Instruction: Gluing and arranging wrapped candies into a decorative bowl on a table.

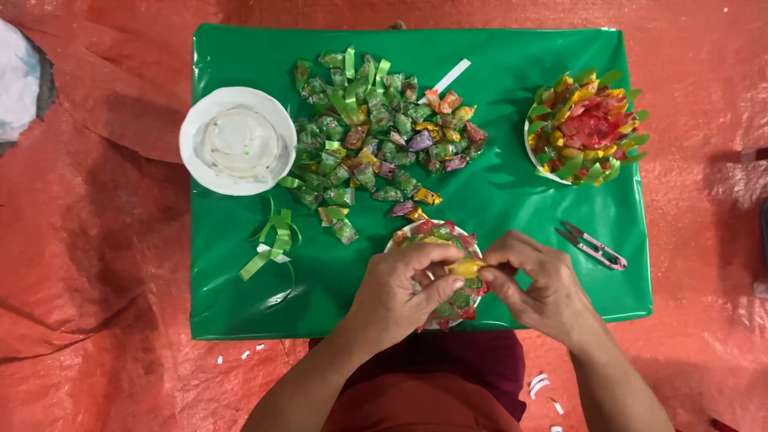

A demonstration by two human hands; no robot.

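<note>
Near the front edge of the green-covered table [240,304], the left hand [400,292] and right hand [536,284] pinch closed on a small yellow folded wrapper piece [466,268], held over the half-decorated round white disc [436,272]. Next, I judge, comes careful pressing into place.

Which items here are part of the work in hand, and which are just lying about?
In use:
left hand and right hand, pinching a yellow wrapper
half-covered plate under the hands
wrapper pile

Lying about:
finished wrapper flower
white bowl
snips
green ribbon scraps
white strip
</note>
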